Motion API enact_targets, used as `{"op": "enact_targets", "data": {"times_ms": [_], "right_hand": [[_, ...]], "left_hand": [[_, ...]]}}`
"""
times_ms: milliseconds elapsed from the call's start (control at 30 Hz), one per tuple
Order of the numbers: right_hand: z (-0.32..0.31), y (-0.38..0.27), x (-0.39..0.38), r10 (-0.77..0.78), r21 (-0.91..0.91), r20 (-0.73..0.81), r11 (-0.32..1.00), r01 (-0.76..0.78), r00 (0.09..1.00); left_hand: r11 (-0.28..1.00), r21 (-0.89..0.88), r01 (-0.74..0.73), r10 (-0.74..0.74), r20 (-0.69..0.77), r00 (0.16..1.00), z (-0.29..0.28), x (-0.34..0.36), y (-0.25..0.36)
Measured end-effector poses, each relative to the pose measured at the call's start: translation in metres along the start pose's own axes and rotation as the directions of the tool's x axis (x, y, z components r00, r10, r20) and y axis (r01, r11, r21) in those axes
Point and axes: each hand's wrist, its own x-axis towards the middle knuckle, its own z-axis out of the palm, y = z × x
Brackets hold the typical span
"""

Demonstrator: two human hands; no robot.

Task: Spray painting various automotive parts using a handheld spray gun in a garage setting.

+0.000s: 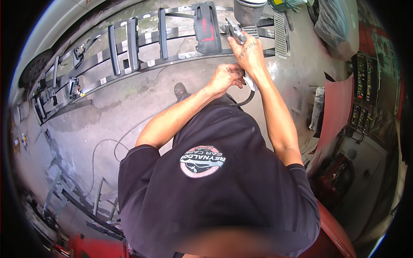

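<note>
My right hand [250, 53] is closed round a metal spray gun [235, 31], its head pointing away from me over the rack. Just beyond the gun is a grey cup [248, 13] with a pale rim; its joint to the gun is hidden. My left hand [226, 78] is below my right wrist, fingers curled and pinched near the gun's lower end. What they grip there is mostly hidden. A white scrap of cloth or paper [250, 82] shows beside these fingers, and a dark hose [247, 99] curves down from it.
A long metal rack [150, 64] spans ahead, carrying dark trim strips [162, 34] and a black panel [207, 30] with red marks. A vehicle [51, 26] stands far left. A thin hose [116, 150] loops over the floor. Bagged items [337, 26] and a red panel [335, 112] are at right.
</note>
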Motion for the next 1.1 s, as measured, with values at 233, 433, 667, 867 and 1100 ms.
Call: {"op": "enact_targets", "data": {"times_ms": [233,433,667,867,1100], "right_hand": [[0.01,-0.009,0.021,-0.107,0.003,-0.164,0.994,0.109,0.981],[0.007,-0.001,0.008,-0.06,0.009,-0.108,0.998,0.061,0.992],[-0.015,0.006,-0.054,0.081,0.036,0.076,0.996,-0.084,0.994],[-0.023,-0.001,-0.053,0.085,0.047,0.062,0.995,-0.088,0.994],[-0.024,-0.007,-0.038,-0.01,0.056,-0.047,0.998,0.013,0.999]], "left_hand": [[0.993,0.005,-0.119,0.119,-0.078,0.99,-0.009,0.021,0.019],[0.995,0.073,-0.073,0.075,-0.032,0.997,-0.006,0.013,0.008],[0.974,0.226,0.013,-0.03,0.074,0.997,0.016,-0.023,-0.018],[0.966,0.257,-0.032,0.009,0.092,0.996,0.021,-0.021,-0.009],[0.969,0.206,-0.137,0.129,0.048,0.99,0.022,-0.01,-0.001]]}}
